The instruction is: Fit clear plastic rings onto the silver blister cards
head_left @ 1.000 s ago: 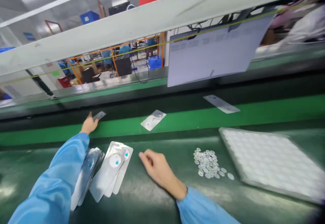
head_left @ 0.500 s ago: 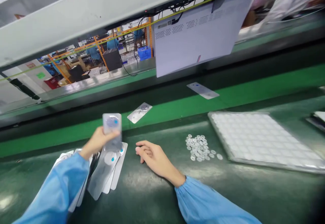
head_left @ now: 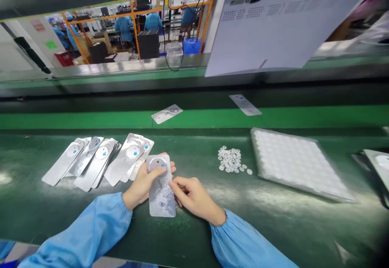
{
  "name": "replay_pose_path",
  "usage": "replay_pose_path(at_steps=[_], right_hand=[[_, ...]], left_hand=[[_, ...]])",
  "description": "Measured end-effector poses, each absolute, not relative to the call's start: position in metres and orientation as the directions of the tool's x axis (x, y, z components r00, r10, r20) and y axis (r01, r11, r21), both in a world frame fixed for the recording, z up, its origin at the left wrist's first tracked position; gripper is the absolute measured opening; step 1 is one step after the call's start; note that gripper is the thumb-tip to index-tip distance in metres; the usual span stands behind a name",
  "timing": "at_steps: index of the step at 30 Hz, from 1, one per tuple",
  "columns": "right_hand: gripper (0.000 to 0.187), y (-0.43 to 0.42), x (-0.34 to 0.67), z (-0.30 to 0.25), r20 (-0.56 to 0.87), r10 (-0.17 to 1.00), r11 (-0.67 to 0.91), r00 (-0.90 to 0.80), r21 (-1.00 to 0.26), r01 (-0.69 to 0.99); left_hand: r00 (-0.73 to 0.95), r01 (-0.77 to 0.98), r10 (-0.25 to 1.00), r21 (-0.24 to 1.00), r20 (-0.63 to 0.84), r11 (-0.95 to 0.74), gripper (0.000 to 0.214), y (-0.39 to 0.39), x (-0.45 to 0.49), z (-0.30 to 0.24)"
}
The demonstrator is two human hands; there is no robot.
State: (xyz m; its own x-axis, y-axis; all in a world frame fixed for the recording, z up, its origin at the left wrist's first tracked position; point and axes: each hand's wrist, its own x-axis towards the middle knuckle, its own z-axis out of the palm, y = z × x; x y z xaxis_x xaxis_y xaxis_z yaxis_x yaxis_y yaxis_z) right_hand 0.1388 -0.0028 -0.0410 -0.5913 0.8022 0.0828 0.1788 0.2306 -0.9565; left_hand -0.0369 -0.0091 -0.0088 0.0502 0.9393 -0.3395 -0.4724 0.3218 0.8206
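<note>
A flat silvery phone back cover (head_left: 162, 199) with a round camera area and a blue dot is held up over the bench, tilted slightly. My left hand (head_left: 145, 181) grips it around its upper part, thumb on the front near the blue dot. The fingers of my right hand (head_left: 191, 197) are closed in a pinch at the cover's right edge. To the left, several similar covers lie in overlapping fanned piles, the nearest pile (head_left: 121, 162) just beyond my left hand. A heap of small clear round pieces (head_left: 230, 158) lies to the right of my hands.
A clear tray (head_left: 300, 160) full of whitish pieces sits at the right. Two single covers, one (head_left: 167, 114) left and one (head_left: 245, 105) right, lie on the bright green strip (head_left: 200, 119) behind. A large white panel (head_left: 258, 37) hangs above. People in blue work beyond orange racks.
My left hand has brought the cover from above the piles rightward and nearer. My right hand, apart from it before, now touches the cover's edge. The camera view has shifted and levelled.
</note>
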Motion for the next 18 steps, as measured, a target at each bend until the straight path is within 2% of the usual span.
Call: replay_pose_path(at_steps=[2,5,8,11,13,18], right_hand=[[0.048,-0.002,0.14,-0.04,0.102,0.825,0.227,-0.556,-0.961,0.161],[0.043,-0.003,0.145,-0.038,0.168,0.923,0.228,-0.346,-0.964,0.14],[0.031,-0.004,0.148,-0.035,0.343,0.925,0.374,-0.165,-0.899,0.229],[0.018,-0.005,0.148,-0.034,0.518,0.82,0.572,-0.243,-0.759,0.312],[0.02,-0.007,0.146,-0.034,0.571,0.761,0.648,-0.307,-0.68,0.342],[0.022,-0.009,0.144,-0.036,0.604,0.72,0.688,-0.341,-0.558,0.465]], left_hand=[[0.061,-0.482,0.93,0.805,-0.363,0.346,0.061,-0.011,-0.036,-0.01],[0.1,-0.465,0.916,0.795,-0.389,0.389,0.06,-0.014,-0.034,-0.013],[0.15,-0.438,0.906,0.795,-0.395,0.419,0.055,-0.017,-0.033,-0.016],[0.161,-0.405,0.919,0.825,-0.36,0.394,0.04,-0.018,-0.032,-0.02],[0.134,-0.377,0.935,0.855,-0.33,0.356,0.029,-0.019,-0.032,-0.021],[0.111,-0.319,0.945,0.89,-0.308,0.327,0.033,-0.02,-0.031,-0.021]])
